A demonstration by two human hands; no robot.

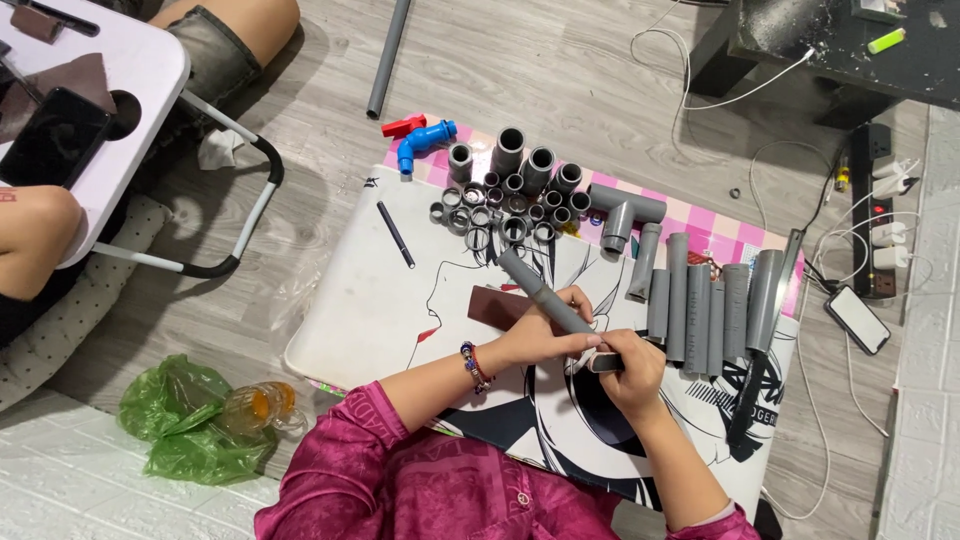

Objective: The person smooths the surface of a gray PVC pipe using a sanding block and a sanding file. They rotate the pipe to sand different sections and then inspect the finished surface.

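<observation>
My left hand (545, 328) grips a grey plastic pipe (535, 285) that slants up to the left over a low white table (370, 300). My right hand (630, 372) closes around the pipe's lower end, where a short darker fitting sits. Under the left hand lies a dark red-brown flat block (492, 303). A beaded bracelet (472, 365) circles my left wrist, and my sleeves are magenta.
Several grey couplings and rings (510, 195) crowd the table's far edge, beside a blue tap with a red handle (422, 140), a tee fitting (622, 210), a row of cut pipes (710, 305) and a black pen (395, 233). Another person's legs (215, 40) are at upper left. A power strip (880, 215) lies right.
</observation>
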